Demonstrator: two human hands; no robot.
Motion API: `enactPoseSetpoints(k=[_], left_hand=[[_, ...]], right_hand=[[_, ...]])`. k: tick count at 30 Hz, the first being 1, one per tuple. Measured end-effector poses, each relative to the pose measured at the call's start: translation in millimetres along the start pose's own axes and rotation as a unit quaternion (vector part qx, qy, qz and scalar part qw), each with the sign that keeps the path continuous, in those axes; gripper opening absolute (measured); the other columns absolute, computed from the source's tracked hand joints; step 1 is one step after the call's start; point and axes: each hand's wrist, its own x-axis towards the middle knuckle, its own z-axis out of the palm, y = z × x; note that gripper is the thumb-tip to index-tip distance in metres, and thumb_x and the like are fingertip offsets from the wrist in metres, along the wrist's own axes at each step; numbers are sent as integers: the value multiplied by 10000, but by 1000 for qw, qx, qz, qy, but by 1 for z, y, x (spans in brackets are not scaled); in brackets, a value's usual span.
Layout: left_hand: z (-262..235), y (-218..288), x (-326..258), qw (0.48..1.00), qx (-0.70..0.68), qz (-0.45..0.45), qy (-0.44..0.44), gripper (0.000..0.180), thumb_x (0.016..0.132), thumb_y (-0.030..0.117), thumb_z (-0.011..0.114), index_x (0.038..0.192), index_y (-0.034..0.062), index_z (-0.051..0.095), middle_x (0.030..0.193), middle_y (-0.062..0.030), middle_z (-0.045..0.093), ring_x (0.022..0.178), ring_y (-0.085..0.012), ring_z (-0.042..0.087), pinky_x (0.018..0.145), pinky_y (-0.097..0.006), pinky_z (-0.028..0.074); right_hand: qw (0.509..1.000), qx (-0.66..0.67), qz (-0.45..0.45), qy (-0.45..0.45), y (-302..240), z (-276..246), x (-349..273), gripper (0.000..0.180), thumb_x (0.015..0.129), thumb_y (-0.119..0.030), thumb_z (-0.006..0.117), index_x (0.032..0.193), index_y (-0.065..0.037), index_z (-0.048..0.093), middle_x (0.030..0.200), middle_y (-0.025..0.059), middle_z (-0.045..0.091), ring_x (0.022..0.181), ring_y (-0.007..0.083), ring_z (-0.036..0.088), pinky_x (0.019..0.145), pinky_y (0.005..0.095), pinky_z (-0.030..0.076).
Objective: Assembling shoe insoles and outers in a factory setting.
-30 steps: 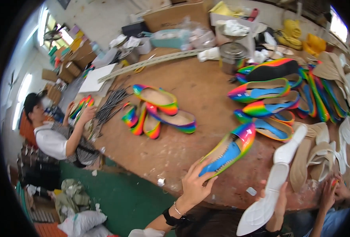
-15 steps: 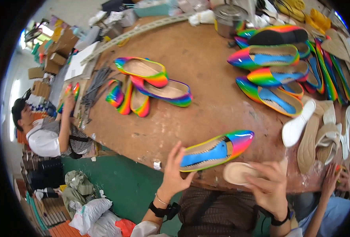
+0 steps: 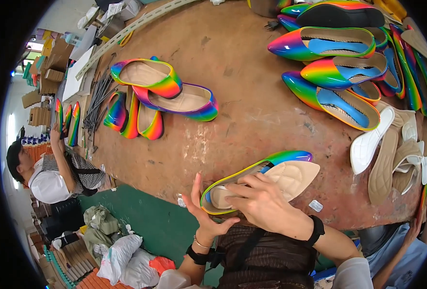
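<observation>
In the head view we see our left hand (image 3: 204,219) cupping the heel end of a rainbow flat shoe (image 3: 252,180), its fingers (image 3: 196,185) spread wide along the shoe's outer side and thumb curled under the heel. Our right hand (image 3: 264,204) lies over the shoe's opening, its fingers (image 3: 237,188) narrow and pressed onto a beige insole (image 3: 293,174) that pokes out past the shoe's toe side. The shoe is held just above the near edge of the brown worktop (image 3: 242,106), toe pointing away to the right of our fingers.

Beyond our fingers and to the left, a small heap of rainbow flats (image 3: 158,98) lies on the worktop, two stacked sole-down and others on edge, with a bundle of dark rods (image 3: 95,103) just beside them. Far beyond and to the right of our fingers, a row of rainbow flats with blue linings (image 3: 334,72) overlap one another. Right of our right hand, a pile of loose beige and white insoles (image 3: 392,149) rests at the worktop's edge. A small clear packet (image 3: 315,205) lies just beside our right wrist.

Well to the left of our left hand, another person (image 3: 49,173) in a white top stands below the worktop, holding up rainbow shoe pieces (image 3: 67,120). Bags (image 3: 122,250) lie on the green floor (image 3: 146,216) near them.
</observation>
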Motion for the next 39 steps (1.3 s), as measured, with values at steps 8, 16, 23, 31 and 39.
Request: enactPoseSetpoints(k=[8,16,23,31,39], left_hand=[[2,-8,-5,1000,-10,5,19,1459,652,587,865,1544,170,-212,1575,-326,158,1463,-428,247,1189,-515,218],[3,-15,-7,999,16,29,20,1442,660,581,854,1543,169,-209,1563,-331,171,1449,-444,259,1180,-546,233],[-1,-11,-1,997,54,52,0,1453,652,576,860,1546,168,-211,1554,-341,182,1428,-430,293,1165,-524,278],[-10,-13,0,999,1,6,-41,1377,698,638,801,1570,165,-153,1560,-351,164,1430,-442,293,1163,-513,267],[-13,-5,20,996,-45,-44,-67,427,900,244,601,1265,34,530,1426,-316,465,1295,-442,500,1076,-490,392]], right_hand=[[1000,20,-7,-16,-6,0,12,342,593,-157,755,918,-61,707,1053,23,642,1026,218,566,856,351,489],[999,42,-17,-23,9,14,16,345,587,-129,745,916,-35,698,1053,52,635,1003,239,582,874,375,528],[998,50,-6,-45,11,14,16,329,605,-108,730,918,-13,694,1067,75,630,1003,241,584,873,360,532],[990,-35,-110,-78,11,16,20,288,738,-122,636,978,24,703,1176,116,628,1178,257,572,1033,372,472],[973,-18,-72,-221,8,23,23,324,835,-184,597,1070,-3,728,1301,127,636,1313,239,524,1157,385,359]])
